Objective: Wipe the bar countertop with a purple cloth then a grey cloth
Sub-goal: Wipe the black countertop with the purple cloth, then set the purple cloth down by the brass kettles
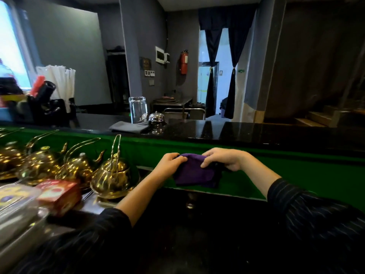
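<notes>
Behind a bar, a person's left hand (171, 162) and right hand (223, 159) each pinch the top edge of a folded purple cloth (194, 172). The cloth hangs between them against the green panel (296, 171), below the black surface (256, 131) and not yet on it.

The nearest hazard is likely at the left elbow. A row of brass teapots (112, 175) and a red box (59, 194) crowd the lower shelf just beside the left forearm, and a wide swing on the way up could knock them.

Farther on, the polished surface runs left to right across the scene, with bare stone to the right. At its middle left lie a folded grey cloth (129, 126), a chrome call bell (156, 117) touching or just beside it, and a tall clear glass (138, 108) close behind. A leftward sweep with the purple cloth may drag the grey one, ring or shove the bell, or tip the glass. These would probably need lifting aside first.

At the far left end stands a caddy of white straws (59, 80).

Beyond is a dim, grey-walled room with a red fire extinguisher (184, 63) on the far wall. Right of it, dark curtains (212, 76) are tied back at a bright doorway.
</notes>
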